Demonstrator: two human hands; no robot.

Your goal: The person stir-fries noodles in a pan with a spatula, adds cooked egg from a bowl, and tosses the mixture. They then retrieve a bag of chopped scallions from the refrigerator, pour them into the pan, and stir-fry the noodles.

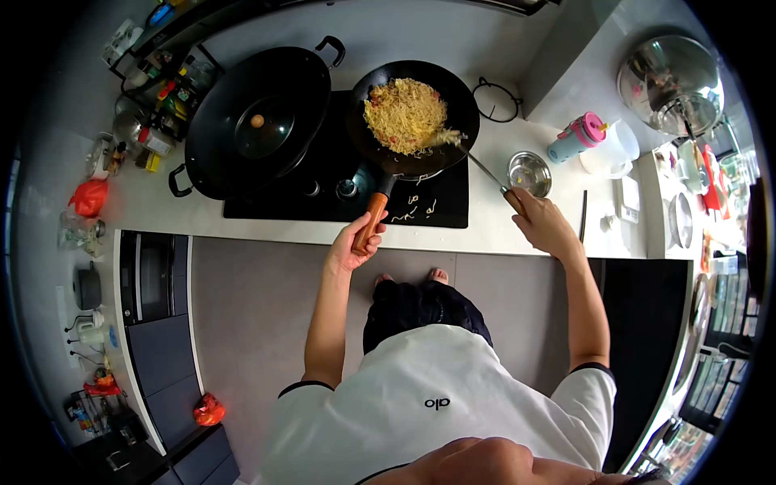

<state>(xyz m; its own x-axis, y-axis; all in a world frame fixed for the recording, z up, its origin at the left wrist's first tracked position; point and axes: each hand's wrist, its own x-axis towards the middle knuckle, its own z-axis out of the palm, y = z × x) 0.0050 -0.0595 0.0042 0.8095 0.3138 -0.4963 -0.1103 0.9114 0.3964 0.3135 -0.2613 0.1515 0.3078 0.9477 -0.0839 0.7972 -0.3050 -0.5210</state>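
Observation:
My left hand (355, 244) is wrapped round the orange-brown wooden handle of a black wok (461, 101). In the wok lies a heap of yellow noodles (402, 113) with small reddish bits. My right hand (543, 223) grips the wooden handle of a spatula (487, 169), whose metal shaft reaches over the wok's right rim. Noodles cover the spatula's far end, so its head is hidden. A few stray noodles (415, 208) lie on the black cooktop (267, 208) in front of the wok.
A large black lidded pan (212, 121) stands left of the wok. To the right are a steel bowl (529, 172), a black ring stand (496, 101), a pink and blue bottle (577, 137) and a clear plastic jug (618, 151). Condiment bottles (171, 101) crowd the back left.

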